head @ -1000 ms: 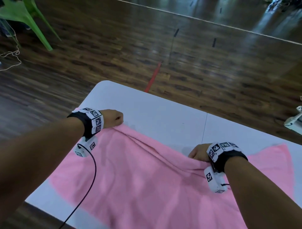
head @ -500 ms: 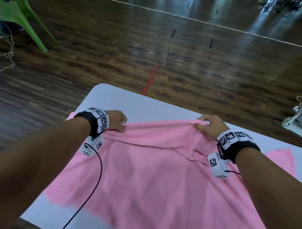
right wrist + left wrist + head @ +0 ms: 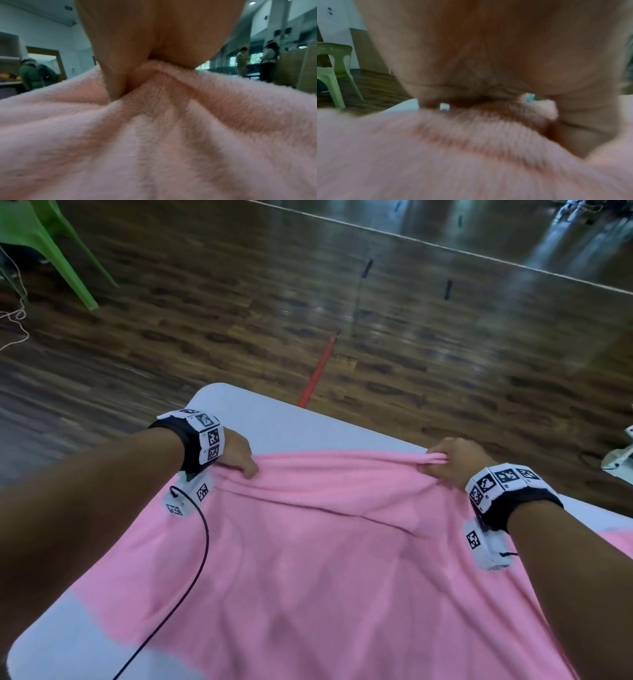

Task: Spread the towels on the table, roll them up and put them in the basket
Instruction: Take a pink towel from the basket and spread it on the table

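Movement: my right hand (image 3: 452, 462) has travelled from the middle of the fluffy pink towel (image 3: 325, 559) out to its far edge, and that edge now runs nearly straight between my two hands; the diagonal ridge seen a second ago is mostly gone.
Left hand: my left hand (image 3: 238, 455) has hardly shifted; its fingers are curled down onto the far left part of the towel edge, gripping it, with the cloth bunched under them in the left wrist view.
Right hand: clamped on the far right part of the same edge, a gathered fold pinched between thumb and fingers (image 3: 116, 75).
Towel position: lying on the white plastic folding table (image 3: 267, 419), covering most of the near surface; a shallow crease remains across the middle, and part of the cloth lies beyond my right forearm.
Basket: not in view.
Step in hand: spreading, in my judgement; rolling has not begun.
Next move: likely draw both hands apart and lay the edge down flat, then smooth out the centre crease.
Risk: uneven pull could skew the edge or drag cloth off the table side.
Surroundings: green plastic chair (image 3: 41, 244) on dark wooden floor, well apart.
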